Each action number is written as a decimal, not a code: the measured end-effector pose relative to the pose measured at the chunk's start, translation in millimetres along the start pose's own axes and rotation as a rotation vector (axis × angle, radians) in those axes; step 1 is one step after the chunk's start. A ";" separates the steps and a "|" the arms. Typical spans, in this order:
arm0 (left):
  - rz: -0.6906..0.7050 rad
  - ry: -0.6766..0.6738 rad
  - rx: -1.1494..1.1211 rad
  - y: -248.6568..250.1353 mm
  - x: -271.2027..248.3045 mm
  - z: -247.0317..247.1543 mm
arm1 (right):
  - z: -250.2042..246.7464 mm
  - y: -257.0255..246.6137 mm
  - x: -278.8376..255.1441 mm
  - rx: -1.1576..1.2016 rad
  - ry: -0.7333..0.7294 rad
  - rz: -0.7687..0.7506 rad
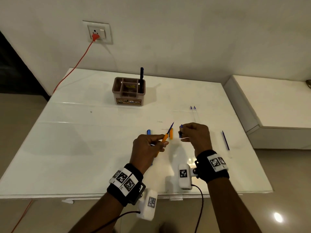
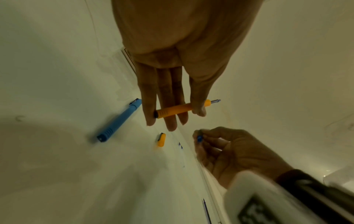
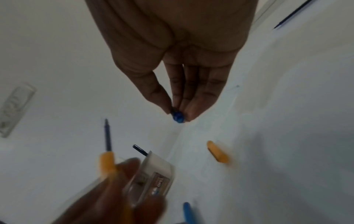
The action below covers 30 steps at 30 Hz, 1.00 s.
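Note:
My left hand [image 1: 152, 145] [image 2: 172, 106] holds an orange pen barrel [image 1: 165, 138] [image 2: 179, 110] [image 3: 107, 162] between thumb and fingers, a blue refill tip [image 1: 171, 126] [image 3: 107, 134] sticking out of its far end. To its right, my right hand [image 1: 193, 133] [image 3: 180, 109] [image 2: 229, 150] pinches a small blue pen piece [image 1: 180, 132] [image 3: 178, 118] [image 2: 199, 138] at its fingertips. Both hands hover just above the white table [image 1: 84, 140]. An orange cap [image 1: 171, 133] [image 2: 161, 140] [image 3: 218, 152] lies on the table between the hands.
A blue pen [image 2: 118, 122] [image 1: 149, 132] lies left of the left hand. One blue refill [image 1: 225, 140] lies at the right, two more [image 1: 193, 111] farther back. A brown desk organiser [image 1: 128, 91] with a dark pen [image 1: 141, 79] stands at the back. An orange cable [image 1: 75, 64] runs from a wall socket.

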<state>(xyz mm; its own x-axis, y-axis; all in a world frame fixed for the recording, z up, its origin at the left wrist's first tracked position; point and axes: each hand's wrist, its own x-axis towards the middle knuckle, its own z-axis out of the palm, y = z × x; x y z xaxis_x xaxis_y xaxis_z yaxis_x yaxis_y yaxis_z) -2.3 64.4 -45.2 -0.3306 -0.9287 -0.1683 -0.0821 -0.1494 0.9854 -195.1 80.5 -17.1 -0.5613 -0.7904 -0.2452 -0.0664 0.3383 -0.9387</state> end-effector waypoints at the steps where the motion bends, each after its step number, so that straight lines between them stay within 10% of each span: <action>1: -0.003 -0.007 0.008 0.9 -1.8 1.6 | -1.5 -6.5 -11.8 0.086 0.001 -0.033; 30: 0.008 -0.034 0.153 -16.7 -2.7 7.0 | 0.3 -10.0 -33.9 0.261 0.073 -0.253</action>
<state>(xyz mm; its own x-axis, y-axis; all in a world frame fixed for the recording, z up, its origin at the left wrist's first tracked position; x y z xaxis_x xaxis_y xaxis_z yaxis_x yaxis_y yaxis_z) -6.7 71.8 -61.4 -0.3629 -0.9173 -0.1638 -0.2209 -0.0861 0.9715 -175.2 103.7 0.5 -0.6119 -0.7908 0.0119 -0.0035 -0.0124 -0.9999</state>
